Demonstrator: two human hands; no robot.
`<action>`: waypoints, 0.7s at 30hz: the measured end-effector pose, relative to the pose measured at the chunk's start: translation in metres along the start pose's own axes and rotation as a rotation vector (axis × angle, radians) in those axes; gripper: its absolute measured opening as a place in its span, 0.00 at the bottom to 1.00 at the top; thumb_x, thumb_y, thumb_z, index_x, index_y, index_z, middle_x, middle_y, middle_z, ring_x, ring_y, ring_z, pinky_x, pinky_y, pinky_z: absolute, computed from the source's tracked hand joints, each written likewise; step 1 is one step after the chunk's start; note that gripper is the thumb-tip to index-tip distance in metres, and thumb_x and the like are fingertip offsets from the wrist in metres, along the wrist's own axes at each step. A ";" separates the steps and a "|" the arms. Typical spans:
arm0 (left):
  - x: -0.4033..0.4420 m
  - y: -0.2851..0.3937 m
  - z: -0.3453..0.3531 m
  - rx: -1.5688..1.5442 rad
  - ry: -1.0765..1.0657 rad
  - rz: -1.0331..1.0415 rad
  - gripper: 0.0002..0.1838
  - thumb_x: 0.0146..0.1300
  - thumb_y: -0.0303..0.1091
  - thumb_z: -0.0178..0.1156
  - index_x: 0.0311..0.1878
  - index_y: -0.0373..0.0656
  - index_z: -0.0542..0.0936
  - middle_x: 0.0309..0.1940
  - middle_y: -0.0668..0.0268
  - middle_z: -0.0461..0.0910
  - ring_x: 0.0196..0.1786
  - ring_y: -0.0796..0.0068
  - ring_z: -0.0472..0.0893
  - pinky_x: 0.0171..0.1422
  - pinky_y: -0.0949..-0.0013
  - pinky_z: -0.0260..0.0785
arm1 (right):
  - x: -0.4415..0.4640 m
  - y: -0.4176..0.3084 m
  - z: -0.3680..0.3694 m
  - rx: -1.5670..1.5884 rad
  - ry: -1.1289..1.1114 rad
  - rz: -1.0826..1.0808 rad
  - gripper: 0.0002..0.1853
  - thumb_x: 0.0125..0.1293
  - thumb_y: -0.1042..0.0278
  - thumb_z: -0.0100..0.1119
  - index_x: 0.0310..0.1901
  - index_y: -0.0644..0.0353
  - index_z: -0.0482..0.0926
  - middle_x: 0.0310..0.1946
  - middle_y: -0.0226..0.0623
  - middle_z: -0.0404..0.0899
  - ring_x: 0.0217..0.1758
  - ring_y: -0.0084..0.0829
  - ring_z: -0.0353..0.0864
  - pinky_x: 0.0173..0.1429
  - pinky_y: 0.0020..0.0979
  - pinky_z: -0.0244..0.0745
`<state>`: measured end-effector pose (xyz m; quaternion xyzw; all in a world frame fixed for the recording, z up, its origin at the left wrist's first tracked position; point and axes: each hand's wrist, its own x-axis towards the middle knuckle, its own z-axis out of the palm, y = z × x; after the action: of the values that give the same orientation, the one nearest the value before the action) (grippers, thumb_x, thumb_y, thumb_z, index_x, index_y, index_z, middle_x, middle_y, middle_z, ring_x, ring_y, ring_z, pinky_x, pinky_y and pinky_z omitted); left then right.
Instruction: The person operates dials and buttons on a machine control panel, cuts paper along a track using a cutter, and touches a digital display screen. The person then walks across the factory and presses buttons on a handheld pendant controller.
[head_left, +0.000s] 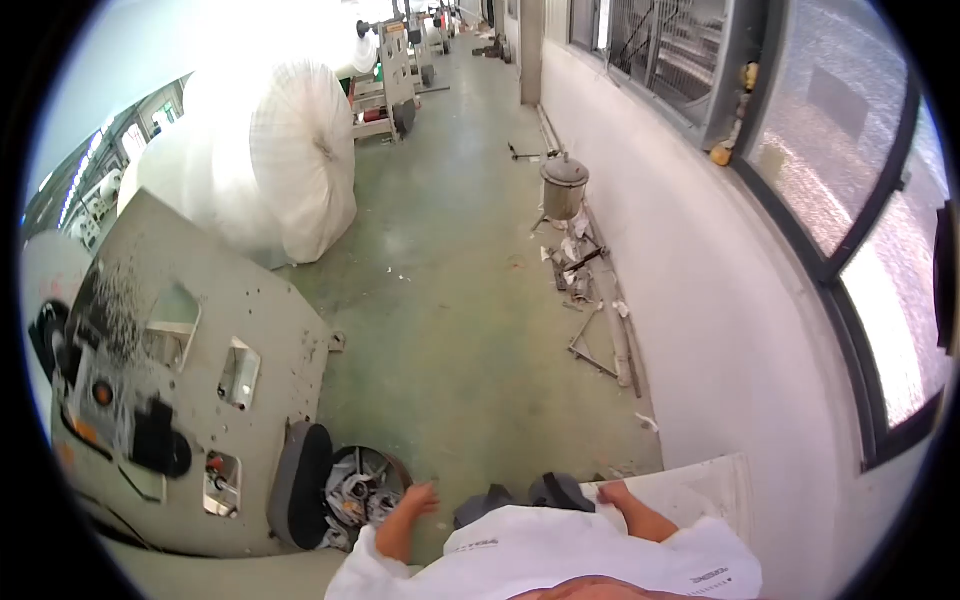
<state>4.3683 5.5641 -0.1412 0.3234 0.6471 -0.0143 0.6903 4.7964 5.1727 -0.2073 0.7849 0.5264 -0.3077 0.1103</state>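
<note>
My left hand (pixel 422 497) hangs low beside my grey-clad knees, its fingers loosely stretched out and nothing visible in them. Just left of it stands a round bin (pixel 372 485) full of crumpled scraps; the hand looks apart from its contents. On the other side of my legs, my right hand (pixel 611 492) is held near a pale flat panel (pixel 710 490) by the wall. Its fingers are partly seen and look apart, with no object in them. Whether that hand touches the panel I cannot tell.
A machine side plate (pixel 270 310) with cutouts stands at left. Behind it is a large white wrapped roll (pixel 300 150). Along the right wall are a lidded metal canister (pixel 564 187), a long pipe (pixel 612 335) and loose scraps. Green floor (pixel 450 290) runs between them.
</note>
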 end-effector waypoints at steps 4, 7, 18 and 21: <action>0.057 0.174 0.108 0.599 -0.391 0.122 0.17 0.64 0.49 0.61 0.39 0.43 0.78 0.35 0.62 0.75 0.42 0.64 0.77 0.42 0.56 0.72 | -0.006 -0.005 -0.021 0.892 -0.128 0.536 0.12 0.60 0.58 0.60 0.34 0.58 0.84 0.33 0.45 0.85 0.37 0.38 0.84 0.41 0.45 0.78; 0.113 0.277 0.186 0.940 -0.552 0.092 0.23 0.60 0.53 0.64 0.45 0.43 0.80 0.42 0.58 0.77 0.50 0.63 0.76 0.50 0.55 0.72 | 0.086 0.034 -0.087 1.056 -0.168 0.673 0.11 0.59 0.59 0.61 0.32 0.59 0.84 0.31 0.45 0.84 0.35 0.38 0.84 0.39 0.45 0.78; 0.312 0.665 0.314 1.053 0.073 0.207 0.54 0.50 0.66 0.67 0.74 0.41 0.63 0.64 0.42 0.74 0.69 0.47 0.72 0.70 0.49 0.66 | 0.713 0.273 -0.637 1.246 0.422 0.323 0.09 0.65 0.67 0.55 0.32 0.62 0.80 0.22 0.39 0.80 0.24 0.36 0.82 0.26 0.37 0.75; 0.378 0.791 0.348 1.245 0.051 0.138 0.62 0.51 0.71 0.63 0.79 0.45 0.46 0.68 0.41 0.70 0.70 0.40 0.70 0.72 0.49 0.65 | 0.854 0.276 -0.853 1.463 0.628 0.106 0.11 0.73 0.62 0.56 0.37 0.61 0.79 0.27 0.36 0.82 0.24 0.28 0.80 0.29 0.32 0.77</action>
<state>5.0845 6.1783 -0.1600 0.7062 0.5112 -0.3362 0.3563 5.5753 6.1284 -0.0897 0.7323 0.1594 -0.3340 -0.5716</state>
